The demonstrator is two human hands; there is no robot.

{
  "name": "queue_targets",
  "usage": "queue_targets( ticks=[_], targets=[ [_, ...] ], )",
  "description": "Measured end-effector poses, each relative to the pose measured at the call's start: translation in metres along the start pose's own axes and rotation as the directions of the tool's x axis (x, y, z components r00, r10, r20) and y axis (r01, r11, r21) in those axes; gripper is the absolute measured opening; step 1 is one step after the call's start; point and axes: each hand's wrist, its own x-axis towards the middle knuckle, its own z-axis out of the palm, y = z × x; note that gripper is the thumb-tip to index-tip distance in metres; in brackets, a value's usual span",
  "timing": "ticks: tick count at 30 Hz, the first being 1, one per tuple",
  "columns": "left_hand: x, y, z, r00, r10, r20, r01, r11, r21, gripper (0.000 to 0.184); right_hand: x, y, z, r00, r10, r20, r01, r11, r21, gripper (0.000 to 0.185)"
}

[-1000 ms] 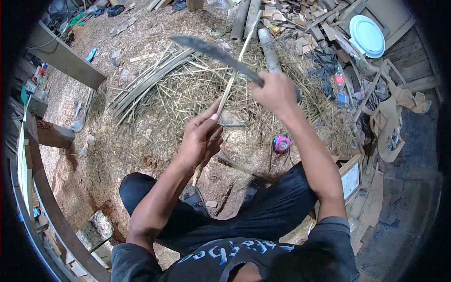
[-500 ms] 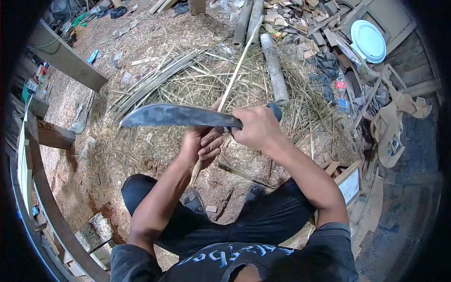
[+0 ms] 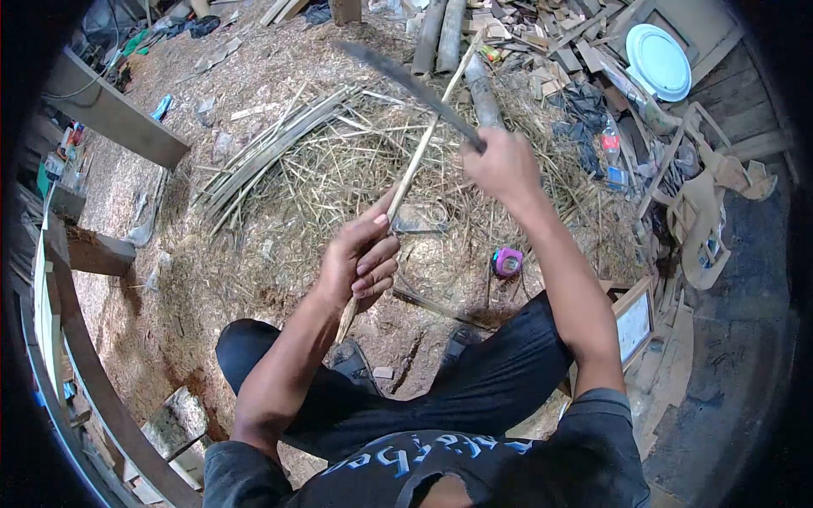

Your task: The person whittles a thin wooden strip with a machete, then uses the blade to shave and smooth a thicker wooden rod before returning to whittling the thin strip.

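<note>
My left hand (image 3: 364, 258) is closed around a long, pale strip of split wood or bamboo (image 3: 417, 165), which slants up and away to the right. Its lower end comes out below my fist, near my foot. In my right hand (image 3: 504, 169) is the handle of a machete (image 3: 406, 80), fingers wrapped round it. The dark blade points up and left and crosses the strip above my left hand; whether it touches the strip I cannot tell. Its edge looks slightly blurred. The handle is mostly hidden by my fingers.
A bundle of split strips (image 3: 271, 157) lies on shavings beyond my left hand. A pink tape measure (image 3: 507, 262) rests on the ground near my right knee. Round poles (image 3: 484, 93) lie ahead, wood scraps (image 3: 542, 51) behind them. A wooden post (image 3: 114, 106) stands left.
My right hand has moved up and right, swinging the machete from lying level across the strip to pointing up and left. The pink tape measure has come into view.
</note>
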Motion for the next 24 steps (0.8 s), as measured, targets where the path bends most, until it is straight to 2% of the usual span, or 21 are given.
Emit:
queue_targets(
  ticks=[1, 2, 4, 5, 6, 8, 9, 10, 11, 13, 15, 18, 20, 21, 22, 23, 24],
  targets=[
    [0.001, -0.001, -0.003, 1.000, 0.010, -0.018, -0.010, 1.000, 0.013, 0.054, -0.010, -0.002, 0.006, 0.992, -0.119, -0.050, 0.118, 0.993, -0.006, 0.019],
    [0.003, 0.000, -0.002, 1.000, 0.013, -0.015, -0.013, 1.000, 0.012, 0.054, -0.014, -0.004, 0.009, 0.991, -0.121, -0.052, 0.121, 0.993, -0.009, 0.019],
    [0.005, 0.002, 0.001, 0.998, 0.033, -0.060, -0.028, 0.997, 0.076, 0.053, -0.024, -0.019, 0.004, 0.943, -0.306, 0.131, 0.319, 0.943, -0.096, 0.020],
    [0.006, 0.002, 0.003, 0.997, 0.050, -0.053, -0.046, 0.996, 0.073, 0.054, -0.013, -0.010, 0.007, 0.967, -0.237, 0.092, 0.247, 0.962, -0.115, 0.020],
    [0.006, -0.001, 0.002, 0.998, 0.045, -0.052, -0.041, 0.997, 0.071, 0.054, -0.005, -0.003, 0.006, 0.968, -0.233, 0.093, 0.243, 0.963, -0.117, 0.020],
    [0.007, -0.006, -0.001, 0.997, 0.037, -0.063, -0.025, 0.984, 0.176, 0.054, 0.011, 0.011, 0.000, 0.999, 0.039, -0.018, -0.038, 0.998, 0.049, 0.024],
    [0.007, -0.010, 0.003, 0.996, 0.060, -0.067, -0.041, 0.966, 0.254, 0.054, 0.019, 0.026, 0.008, 0.998, 0.054, -0.019, -0.049, 0.975, 0.218, 0.032],
    [0.006, -0.010, 0.005, 0.996, 0.065, -0.056, -0.044, 0.946, 0.320, 0.053, 0.020, 0.028, 0.014, 0.998, 0.052, -0.023, -0.046, 0.975, 0.217, 0.032],
    [0.007, -0.012, 0.007, 0.994, 0.079, -0.079, -0.045, 0.930, 0.365, 0.053, 0.021, 0.031, 0.021, 0.998, 0.063, 0.011, -0.061, 0.887, 0.459, 0.029],
    [0.008, -0.017, 0.007, 0.991, 0.085, -0.107, -0.034, 0.913, 0.406, 0.053, 0.009, 0.009, 0.015, 0.986, 0.107, 0.125, -0.164, 0.562, 0.811, 0.023],
    [0.012, -0.023, 0.005, 0.993, 0.098, -0.072, -0.045, 0.846, 0.531, 0.053, 0.013, 0.012, 0.019, 0.988, 0.102, 0.112, -0.150, 0.565, 0.811, 0.021],
    [0.014, -0.027, 0.005, 0.990, 0.085, -0.114, -0.008, 0.834, 0.552, 0.052, 0.015, 0.016, 0.021, 0.990, 0.103, 0.096, -0.137, 0.555, 0.821, 0.018],
    [0.016, -0.028, 0.001, 0.993, 0.052, -0.105, 0.009, 0.858, 0.513, 0.054, 0.012, 0.012, 0.019, 0.985, 0.105, 0.136, -0.169, 0.457, 0.873, 0.017],
    [0.018, -0.030, -0.001, 0.998, 0.017, -0.066, 0.005, 0.949, 0.315, 0.055, 0.011, 0.009, 0.018, 0.985, 0.102, 0.139, -0.171, 0.456, 0.873, 0.017],
    [0.019, -0.032, -0.001, 1.000, -0.007, -0.020, 0.009, 0.995, 0.101, 0.056, 0.010, 0.006, 0.016, 0.980, 0.097, 0.173, -0.197, 0.394, 0.898, 0.018],
    [0.019, -0.031, 0.000, 0.999, -0.043, -0.033, 0.042, 0.999, -0.014, 0.056, 0.009, 0.004, 0.016, 0.975, 0.090, 0.205, -0.223, 0.331, 0.917, 0.019],
    [0.019, -0.031, -0.001, 0.999, -0.037, -0.035, 0.036, 0.999, -0.017, 0.056, 0.005, 0.001, 0.017, 0.975, 0.085, 0.207, -0.224, 0.333, 0.916, 0.019]
  ],
)
